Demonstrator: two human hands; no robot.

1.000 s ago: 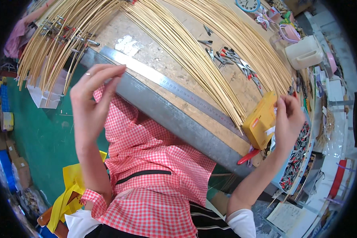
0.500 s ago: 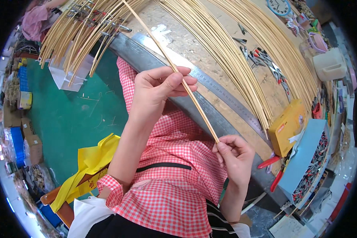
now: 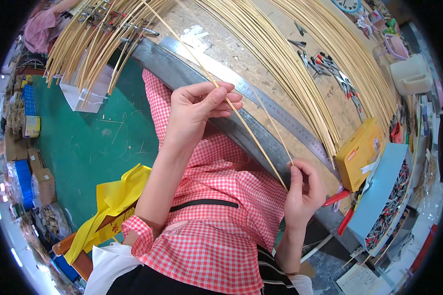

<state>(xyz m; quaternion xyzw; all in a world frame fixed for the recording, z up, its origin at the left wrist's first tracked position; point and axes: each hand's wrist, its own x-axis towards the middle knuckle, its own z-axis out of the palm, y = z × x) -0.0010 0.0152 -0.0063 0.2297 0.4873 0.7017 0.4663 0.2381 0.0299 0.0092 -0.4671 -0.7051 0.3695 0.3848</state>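
Note:
My left hand (image 3: 198, 105) is closed in a pinch around a long, thin bamboo-like strip (image 3: 256, 140), which slants from the upper left down to the lower right. Its lower end hangs free beside my right hand (image 3: 304, 194). The right fingertips pinch the near end of a second, thinner strip (image 3: 277, 132). That one runs up over the steel ruler (image 3: 295, 129), apart from the first at this end. Both are held above the bench's dark metal edge (image 3: 170, 69) and my red checked apron (image 3: 211, 182).
Long bundles of strips (image 3: 261, 59) cross the bench, with black-and-red clips (image 3: 325, 66) between them. At right are a yellow box (image 3: 359, 155), a light-blue box (image 3: 374, 191) of clips, red-handled pliers (image 3: 337, 198) and a plastic jug (image 3: 411, 74). Clamped strips (image 3: 91, 49) overhang at upper left.
My right hand has moved slightly right and up, drawing a thin strip away from the one in my left hand. Two strips now show spread apart; the left hand has barely moved.

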